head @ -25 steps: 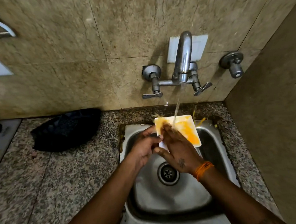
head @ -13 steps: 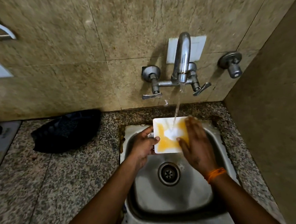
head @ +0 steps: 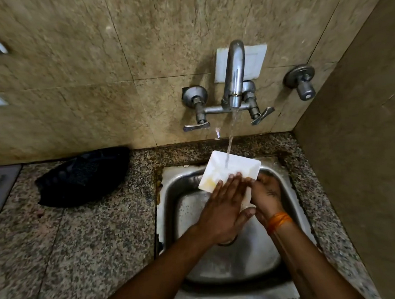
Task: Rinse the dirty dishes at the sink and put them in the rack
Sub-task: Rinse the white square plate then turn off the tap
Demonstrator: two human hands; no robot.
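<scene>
Plate [head: 231,171], white and square, tilted under the tap [head: 233,77] stream above the sink [head: 288,213], centre frame. Left hand [head: 223,208] flat across its lower face, fingers together; right hand [head: 267,193] gripping the lower right edge. Yellow residue left at the lower left corner. Could slip, wet and held at one edge. Right fingertips hidden; no rack visible.

Plate [head: 230,170] over sink [head: 171,197], cloth [head: 82,177] left.
</scene>
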